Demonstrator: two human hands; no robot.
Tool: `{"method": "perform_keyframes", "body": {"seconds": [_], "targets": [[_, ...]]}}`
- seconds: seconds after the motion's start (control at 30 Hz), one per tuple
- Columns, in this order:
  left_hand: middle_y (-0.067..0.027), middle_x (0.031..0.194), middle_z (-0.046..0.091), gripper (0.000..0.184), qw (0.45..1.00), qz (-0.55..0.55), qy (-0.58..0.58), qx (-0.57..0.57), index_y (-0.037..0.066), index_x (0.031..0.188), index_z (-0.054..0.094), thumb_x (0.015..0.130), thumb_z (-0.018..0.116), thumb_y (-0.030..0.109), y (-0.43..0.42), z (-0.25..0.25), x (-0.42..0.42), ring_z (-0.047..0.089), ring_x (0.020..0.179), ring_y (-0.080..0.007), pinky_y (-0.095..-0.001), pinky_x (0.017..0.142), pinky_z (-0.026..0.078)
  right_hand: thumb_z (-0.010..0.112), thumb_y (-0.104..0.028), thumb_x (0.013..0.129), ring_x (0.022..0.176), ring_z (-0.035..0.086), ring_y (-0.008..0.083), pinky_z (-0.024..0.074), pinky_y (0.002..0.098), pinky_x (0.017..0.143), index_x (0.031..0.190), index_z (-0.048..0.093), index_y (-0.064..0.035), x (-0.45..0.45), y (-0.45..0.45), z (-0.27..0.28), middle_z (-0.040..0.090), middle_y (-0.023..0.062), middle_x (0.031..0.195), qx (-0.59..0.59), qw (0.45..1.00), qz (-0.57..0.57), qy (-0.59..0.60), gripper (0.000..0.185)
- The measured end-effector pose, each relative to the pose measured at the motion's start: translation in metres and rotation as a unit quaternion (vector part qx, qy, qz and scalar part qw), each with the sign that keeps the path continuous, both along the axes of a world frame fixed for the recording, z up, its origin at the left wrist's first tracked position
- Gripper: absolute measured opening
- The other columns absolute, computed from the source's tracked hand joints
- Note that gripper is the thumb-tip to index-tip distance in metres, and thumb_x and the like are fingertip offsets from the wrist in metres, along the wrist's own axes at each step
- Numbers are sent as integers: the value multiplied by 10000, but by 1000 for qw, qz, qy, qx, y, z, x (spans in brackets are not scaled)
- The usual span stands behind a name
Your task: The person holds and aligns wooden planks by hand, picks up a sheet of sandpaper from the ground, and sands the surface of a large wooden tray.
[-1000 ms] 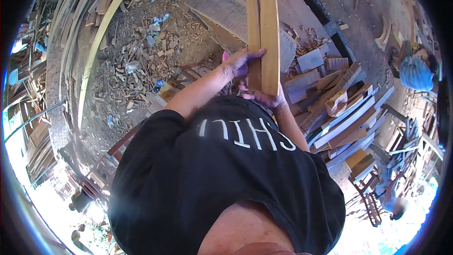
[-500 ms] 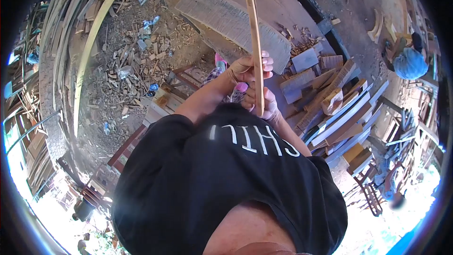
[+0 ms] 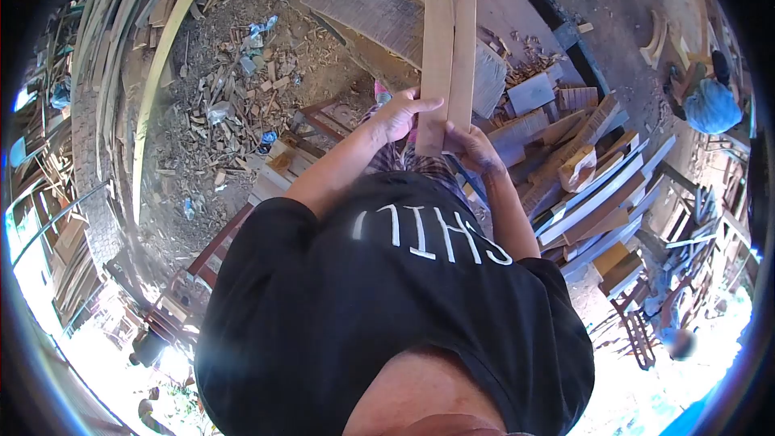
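Two light brown wooden slats stand side by side in front of me, broad faces toward the camera, with a narrow gap along their upper part. My left hand (image 3: 401, 113) grips the lower left edge of the left slat (image 3: 437, 64), its thumb lying across the face. At the lower end of the right slat (image 3: 463, 56), my right hand (image 3: 475, 147) is closed, with its thumb on the wood. Fingers behind the slats are hidden. A wide rough plank (image 3: 363, 6) lies beyond them.
Stacked boards (image 3: 593, 202) lie at the right, near a black beam (image 3: 537, 0). Wood scraps (image 3: 274, 85) litter the ground at left beside long strips (image 3: 165, 56). Another person in blue (image 3: 712, 106) is at far right; another (image 3: 674, 315) is at lower right.
The slats went from broad-side to edge-on, then turned flat toward the camera again. My right hand has shifted right and now holds the right slat's lower end.
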State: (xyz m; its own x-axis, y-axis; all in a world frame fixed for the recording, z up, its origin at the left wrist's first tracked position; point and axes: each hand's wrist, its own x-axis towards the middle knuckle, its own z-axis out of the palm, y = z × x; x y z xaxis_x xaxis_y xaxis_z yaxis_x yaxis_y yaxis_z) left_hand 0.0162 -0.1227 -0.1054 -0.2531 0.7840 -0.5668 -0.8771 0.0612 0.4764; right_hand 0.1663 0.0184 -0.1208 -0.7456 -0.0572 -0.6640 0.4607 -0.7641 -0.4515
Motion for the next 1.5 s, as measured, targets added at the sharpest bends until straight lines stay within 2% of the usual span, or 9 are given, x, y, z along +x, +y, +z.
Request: {"method": "perform_keyframes", "body": {"seconds": [0.13, 0.27, 0.43, 0.77, 0.9, 0.97, 1.17, 1.23, 1.5], "targets": [[-59, 1140, 605, 443, 997, 15, 67, -47, 55, 1249, 500, 847, 673, 123, 6, -7, 5, 578, 1067, -183, -369, 933, 464, 502, -286, 974, 1047, 598, 205, 521, 373, 872, 1278, 457, 12, 3, 0, 5, 577, 112, 1184, 17, 998, -54, 11, 428], [-86, 1132, 608, 393, 997, 66, 5, -41, 32, 1210, 526, 839, 652, 63, 10, -14, 5, 579, 1054, -203, -379, 923, 464, 476, -236, 985, 1014, 606, 194, 526, 373, 852, 1274, 473, -42, 9, -1, 10, 574, 96, 1178, 49, 995, -76, 50, 348], [-67, 1145, 603, 436, 996, 47, 52, -56, 75, 1219, 502, 824, 685, 73, 14, -14, 8, 581, 1072, -207, -403, 933, 467, 524, -219, 965, 1004, 609, 176, 525, 353, 854, 1251, 503, -23, 12, 2, 8, 601, 78, 1133, 49, 995, -73, 40, 347], [-84, 1120, 631, 473, 993, 64, 83, -45, 57, 1190, 533, 759, 722, 9, 17, -12, 17, 607, 1041, -217, -401, 920, 476, 588, -233, 934, 970, 603, 130, 513, 306, 847, 1241, 515, 3, 13, 10, -1, 610, 61, 1113, 64, 996, -27, 55, 394], [-87, 1109, 641, 467, 995, 64, 58, -54, 48, 1171, 559, 741, 735, 5, 17, -17, 18, 615, 1029, -219, -397, 922, 477, 561, -221, 947, 1014, 600, 130, 488, 302, 897, 1257, 510, -7, 13, 12, -6, 609, 60, 1155, 70, 995, -12, 65, 380], [-89, 1105, 645, 458, 996, 58, 41, -56, 45, 1164, 569, 739, 737, 7, 16, -17, 17, 617, 1027, -219, -398, 922, 478, 599, -244, 927, 958, 605, 125, 505, 302, 861, 1217, 540, -1, 12, 13, -3, 619, 55, 1096, 78, 995, -16, 57, 384], [-95, 1082, 661, 429, 996, 37, 25, -72, 41, 1139, 604, 735, 746, 18, 14, -15, 14, 631, 1002, -221, -401, 906, 491, 614, -252, 917, 953, 611, 123, 506, 303, 847, 1206, 552, 1, 8, 16, 0, 629, 53, 1085, 94, 994, 6, 61, 389], [-101, 1077, 655, 439, 999, 10, 13, -49, 45, 1164, 584, 759, 752, 75, 14, -18, 13, 640, 989, -237, -429, 881, 511, 615, -252, 917, 948, 615, 126, 509, 303, 840, 1205, 551, 4, 8, 17, 1, 629, 56, 1087, 85, 995, 7, 58, 391], [-103, 1032, 676, 435, 999, 5, 9, -52, 24, 1122, 623, 720, 783, 66, 19, -14, 13, 655, 942, -224, -405, 872, 515, 605, -238, 921, 947, 627, 139, 520, 306, 836, 1204, 548, 11, 9, 17, 5, 632, 68, 1082, 68, 996, 1, 60, 381]]}}
